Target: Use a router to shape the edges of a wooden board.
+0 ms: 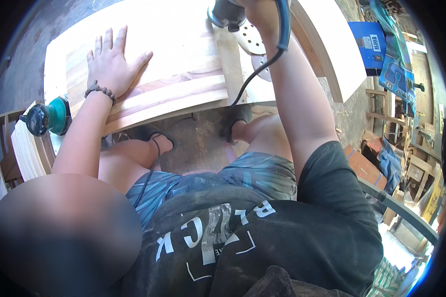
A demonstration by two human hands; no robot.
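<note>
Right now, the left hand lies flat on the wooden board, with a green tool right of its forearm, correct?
No, the head view shows the green tool left of the forearm. The left hand does lie flat on the wooden board.

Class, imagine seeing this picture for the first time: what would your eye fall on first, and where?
First, the pale panel at upper left, with the left hand spread flat on it. Then the right hand holding a dark tool at the top edge. A green tool stands out at far left.
</note>
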